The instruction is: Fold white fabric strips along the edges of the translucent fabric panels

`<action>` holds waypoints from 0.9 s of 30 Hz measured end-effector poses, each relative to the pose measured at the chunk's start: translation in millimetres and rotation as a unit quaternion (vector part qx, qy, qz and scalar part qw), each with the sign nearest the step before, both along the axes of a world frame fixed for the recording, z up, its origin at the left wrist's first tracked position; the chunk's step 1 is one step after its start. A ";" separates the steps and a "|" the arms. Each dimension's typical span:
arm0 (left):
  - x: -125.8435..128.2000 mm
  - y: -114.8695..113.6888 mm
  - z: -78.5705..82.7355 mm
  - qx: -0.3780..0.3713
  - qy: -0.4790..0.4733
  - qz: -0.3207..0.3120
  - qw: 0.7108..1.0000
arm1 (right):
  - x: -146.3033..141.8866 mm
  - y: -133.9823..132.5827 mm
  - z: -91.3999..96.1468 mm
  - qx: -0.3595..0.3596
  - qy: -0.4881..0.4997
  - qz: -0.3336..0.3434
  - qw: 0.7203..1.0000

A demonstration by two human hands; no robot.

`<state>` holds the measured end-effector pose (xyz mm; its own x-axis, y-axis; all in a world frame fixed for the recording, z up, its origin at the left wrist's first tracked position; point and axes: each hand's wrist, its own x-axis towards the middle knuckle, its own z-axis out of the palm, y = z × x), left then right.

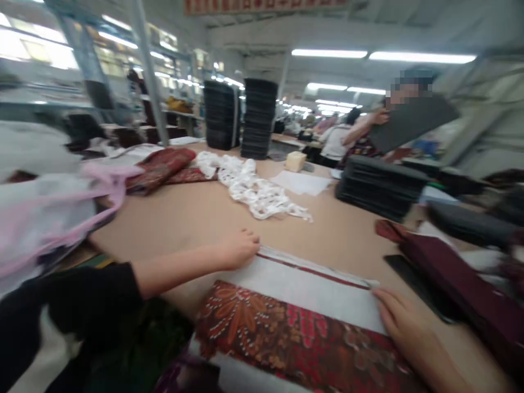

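Observation:
A folded piece of brown-red floral fabric (286, 333) with a white backing lies at the near edge of the table (184, 218). Its far side is a white strip with a thin dark red line along the fold. My left hand (240, 250) is closed on the far left corner of this fabric, fingers curled at the edge. On the opposite end, my right hand (395, 314) grips the far right corner, with fingertips at the fold; its thumb is not clearly seen. The picture is somewhat blurred.
A white netted bundle (254, 188) and red patterned cloth (164, 166) lie farther back. Tall dark stacks (258, 117) stand behind them. At right are a black stack (379, 185), a dark phone-like slab (421, 286) and maroon cloth (458, 278). A co-worker holds a dark panel (413, 123).

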<state>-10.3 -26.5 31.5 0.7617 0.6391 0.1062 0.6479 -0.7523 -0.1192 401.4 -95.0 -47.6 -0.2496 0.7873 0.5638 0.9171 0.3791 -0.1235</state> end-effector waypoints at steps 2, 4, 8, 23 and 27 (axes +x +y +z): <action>27.9 8.9 1.0 0.021 -0.014 -0.050 0.998 | 17.3 -10.6 10.2 -0.007 0.022 -0.032 0.999; 63.8 11.5 2.1 0.004 -0.028 -0.100 0.995 | 22.5 -13.9 14.5 -0.033 0.071 -0.061 0.995; 141.8 6.0 1.7 -0.102 -0.048 -0.176 0.978 | 17.7 -13.1 21.5 -0.065 0.129 -0.072 0.987; 250.3 17.6 -39.5 -0.152 -0.151 -0.102 0.971 | 5.9 23.1 28.9 -0.148 0.168 -0.090 0.970; 247.9 10.1 -42.4 -0.138 -0.157 -0.111 0.972 | 4.8 21.2 26.9 -0.133 0.171 -0.077 0.973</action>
<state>237.6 -16.3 -11.0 0.8415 0.5000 0.2048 0.4377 -0.8530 0.2841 406.2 -73.9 -20.7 0.0488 0.9297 0.3651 0.8484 0.1543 -0.5063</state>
